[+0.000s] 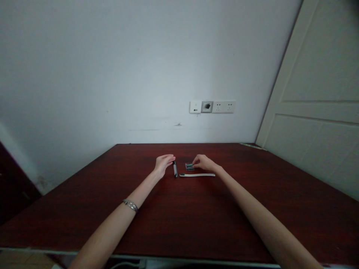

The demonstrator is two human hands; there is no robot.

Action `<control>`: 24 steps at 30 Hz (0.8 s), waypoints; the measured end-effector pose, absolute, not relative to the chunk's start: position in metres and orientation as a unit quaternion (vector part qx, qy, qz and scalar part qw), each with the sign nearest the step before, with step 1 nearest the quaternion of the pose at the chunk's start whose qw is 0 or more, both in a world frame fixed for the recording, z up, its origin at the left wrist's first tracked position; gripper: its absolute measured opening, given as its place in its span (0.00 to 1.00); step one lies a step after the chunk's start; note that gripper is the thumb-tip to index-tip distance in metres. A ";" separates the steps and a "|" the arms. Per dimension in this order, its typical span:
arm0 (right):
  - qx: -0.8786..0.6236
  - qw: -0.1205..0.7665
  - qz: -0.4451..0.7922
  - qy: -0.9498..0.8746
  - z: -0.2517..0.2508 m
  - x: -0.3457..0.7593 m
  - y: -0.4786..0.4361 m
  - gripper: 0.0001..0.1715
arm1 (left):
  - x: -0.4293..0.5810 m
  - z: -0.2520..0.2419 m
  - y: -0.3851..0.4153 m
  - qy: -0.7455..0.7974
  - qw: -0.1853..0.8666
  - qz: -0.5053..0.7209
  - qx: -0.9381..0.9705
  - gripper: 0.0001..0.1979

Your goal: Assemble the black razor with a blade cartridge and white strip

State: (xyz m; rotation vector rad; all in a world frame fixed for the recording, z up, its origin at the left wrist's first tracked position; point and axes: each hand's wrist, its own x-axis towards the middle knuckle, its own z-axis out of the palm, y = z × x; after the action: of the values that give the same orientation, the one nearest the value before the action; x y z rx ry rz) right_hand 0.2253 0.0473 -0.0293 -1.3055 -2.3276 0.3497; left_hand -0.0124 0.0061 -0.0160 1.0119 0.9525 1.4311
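My left hand (pixel 164 164) has its fingers stretched out together, with the tips at the top end of a short, narrow black-and-white piece (pixel 175 170). To the right, my right hand (pixel 204 163) is closed in a pinch over the right side of a small, clear, flat case (pixel 189 168) with dark teal strips inside. Too small to make out is what exactly its fingertips hold. A long, thin white strip (pixel 198 175) with a dark left end lies just in front of the case, beneath my right wrist.
The dark red wooden table (pixel 179 216) reaches back to a pale wall with sockets (pixel 223 107). A white panelled door (pixel 316 112) stands along the right side. A patterned strip (pixel 252 146) lies at the table's far right corner. A silvery bracelet (pixel 130 205) circles my left forearm.
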 end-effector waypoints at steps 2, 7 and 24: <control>-0.471 0.223 0.124 -0.844 -0.031 0.225 0.048 0.09 | -0.012 -0.016 0.005 0.400 0.545 0.601 0.427 0.11; -0.475 0.238 0.126 -0.838 -0.034 0.225 0.048 0.09 | -0.012 -0.015 0.004 0.405 0.546 0.595 0.428 0.12; -0.520 0.287 0.131 -0.794 -0.013 0.207 0.034 0.16 | -0.026 -0.002 0.011 0.414 0.529 0.626 0.396 0.11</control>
State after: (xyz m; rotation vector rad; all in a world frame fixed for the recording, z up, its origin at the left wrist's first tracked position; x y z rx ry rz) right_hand 0.2069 0.0343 -0.0133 -1.3896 -2.1210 0.3514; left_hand -0.0262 0.0106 -0.0019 0.9463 0.9884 1.4954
